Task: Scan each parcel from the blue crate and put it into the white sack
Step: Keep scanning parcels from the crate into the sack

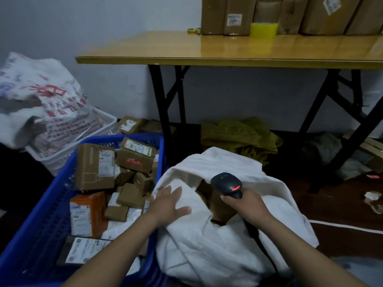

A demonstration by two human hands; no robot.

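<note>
While over one sack (pixel 196 245), two hands (pixel 168 205) (pixel 245 206)

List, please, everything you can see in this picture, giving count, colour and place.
blue crate: one, blue, lower left on the floor.
parcels: many, mostly brown cardboard, one orange, inside the blue crate.
white sack: one, white, bottom centre, right of the crate.
scanner: one, black with a red light, over the sack.
table: one, yellow-brown top, black legs, at the back.
boxes: several, brown, on the table's far side.
basket: one, white, behind the crate, holding a printed white bag.
cloth: one, olive green, on the floor under the table.
left hand: one, open, flat on the sack.
right hand: one, grips the scanner.
</note>
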